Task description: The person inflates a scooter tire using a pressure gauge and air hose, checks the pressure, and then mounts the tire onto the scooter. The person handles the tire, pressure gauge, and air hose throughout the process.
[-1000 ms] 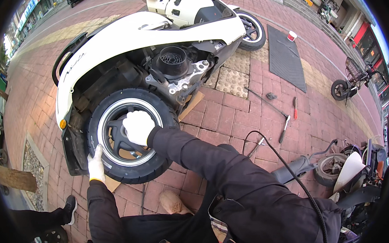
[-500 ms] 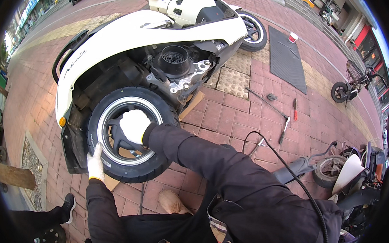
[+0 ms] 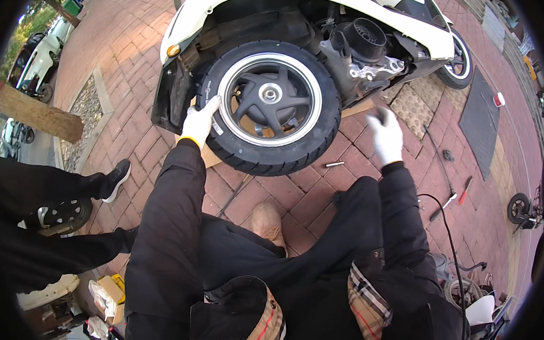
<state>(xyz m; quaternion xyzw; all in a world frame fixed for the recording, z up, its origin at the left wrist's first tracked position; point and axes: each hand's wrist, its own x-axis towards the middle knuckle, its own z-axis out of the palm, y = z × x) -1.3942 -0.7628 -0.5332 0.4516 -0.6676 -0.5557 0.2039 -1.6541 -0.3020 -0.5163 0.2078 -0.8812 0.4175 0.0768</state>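
A scooter wheel (image 3: 231,143) with a black tyre and grey spoked rim stands tilted against the open underside of a white scooter (image 3: 194,18) lying on its side. My white-gloved left hand (image 3: 199,123) grips the tyre's left edge, with its fingertips on the sidewall. To the right of the wheel, apart from it, my gloved right hand (image 3: 385,139) is raised over the paving. Its fingers are slightly blurred but look apart, and I see nothing in them. A short metal cylinder (image 3: 334,164) lies on the bricks between the wheel and my right hand.
Cardboard (image 3: 356,108) lies beneath the wheel. Rightward are a ratchet (image 3: 443,207), a red-handled tool (image 3: 465,190) and a dark mat (image 3: 475,128) with a red-and-white tub (image 3: 499,99). A person's legs (image 3: 56,186) are at left, by a tree trunk (image 3: 38,113). A black cable (image 3: 456,244) hangs near my right arm.
My right hand has left the wheel's hub and moved right, off the wheel. My left hand stays at the tyre's left edge. The view has shifted, so the wheel appears higher and further right.
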